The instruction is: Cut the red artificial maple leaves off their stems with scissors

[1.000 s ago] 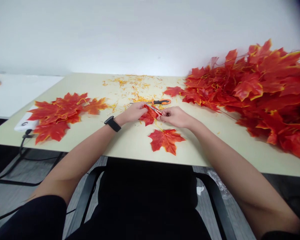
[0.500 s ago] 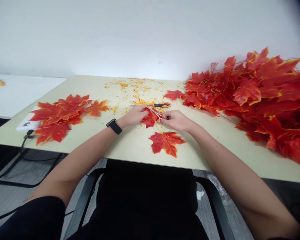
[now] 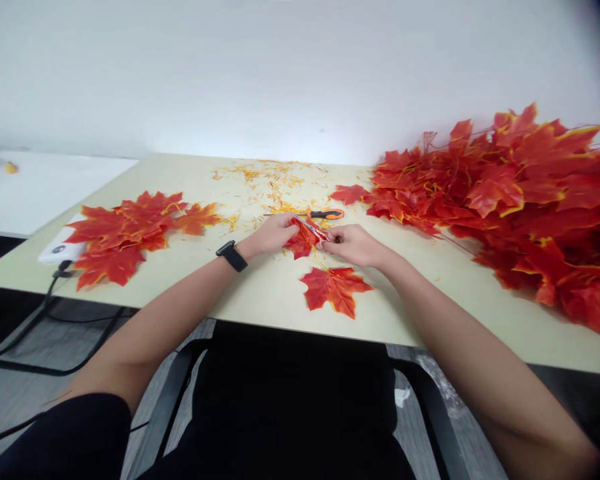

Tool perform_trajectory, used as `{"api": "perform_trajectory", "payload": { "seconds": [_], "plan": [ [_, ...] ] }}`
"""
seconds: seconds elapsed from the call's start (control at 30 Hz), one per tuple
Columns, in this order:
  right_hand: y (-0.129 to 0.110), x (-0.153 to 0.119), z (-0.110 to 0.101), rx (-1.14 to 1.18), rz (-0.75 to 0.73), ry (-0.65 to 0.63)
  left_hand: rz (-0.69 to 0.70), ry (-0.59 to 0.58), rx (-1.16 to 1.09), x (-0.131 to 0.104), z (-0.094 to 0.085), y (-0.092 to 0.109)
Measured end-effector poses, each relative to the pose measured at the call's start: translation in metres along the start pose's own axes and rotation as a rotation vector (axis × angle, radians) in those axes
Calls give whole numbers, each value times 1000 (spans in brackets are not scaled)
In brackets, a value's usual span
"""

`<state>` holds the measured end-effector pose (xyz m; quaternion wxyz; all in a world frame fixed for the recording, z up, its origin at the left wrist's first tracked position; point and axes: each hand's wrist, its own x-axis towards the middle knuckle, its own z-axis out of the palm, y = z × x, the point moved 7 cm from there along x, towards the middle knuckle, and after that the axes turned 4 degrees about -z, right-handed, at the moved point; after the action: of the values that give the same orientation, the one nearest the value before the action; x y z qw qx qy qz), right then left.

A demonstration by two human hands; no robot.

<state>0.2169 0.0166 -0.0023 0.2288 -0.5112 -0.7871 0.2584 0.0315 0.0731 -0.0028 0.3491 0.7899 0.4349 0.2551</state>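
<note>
Between my hands is a red artificial maple leaf [image 3: 300, 245], pinched at its left side by my left hand [image 3: 277, 233], which wears a black watch on the wrist. My right hand [image 3: 351, 244] grips a pair of scissors [image 3: 311, 227], whose blades lie across the leaf and point up-left toward my left fingers. Whether the blades are parted is too small to tell. Another red maple leaf [image 3: 336, 291] lies flat on the table just below my hands. Right behind the held leaf rests a screwdriver [image 3: 325, 214] with a black and orange handle.
Yellow and orange trimmings [image 3: 280, 175] are scattered at the back of the pale table [image 3: 220, 267]. A pile of leaves [image 3: 130, 227] partly covers a white power strip [image 3: 60, 249] at left. A large heap of red leaves [image 3: 540, 193] fills the right side, against the wall.
The view has shifted slightly, so everything sits a little lower and to the right. My hands keep nearly the same hold on the leaf and scissors.
</note>
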Motion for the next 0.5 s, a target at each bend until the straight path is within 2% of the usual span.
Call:
{"api": "perform_trajectory", "payload": {
  "seconds": [0.5],
  "plan": [
    [1,-1,0,14,13,-6,-16,-13,42,0,1,0]
  ]
}}
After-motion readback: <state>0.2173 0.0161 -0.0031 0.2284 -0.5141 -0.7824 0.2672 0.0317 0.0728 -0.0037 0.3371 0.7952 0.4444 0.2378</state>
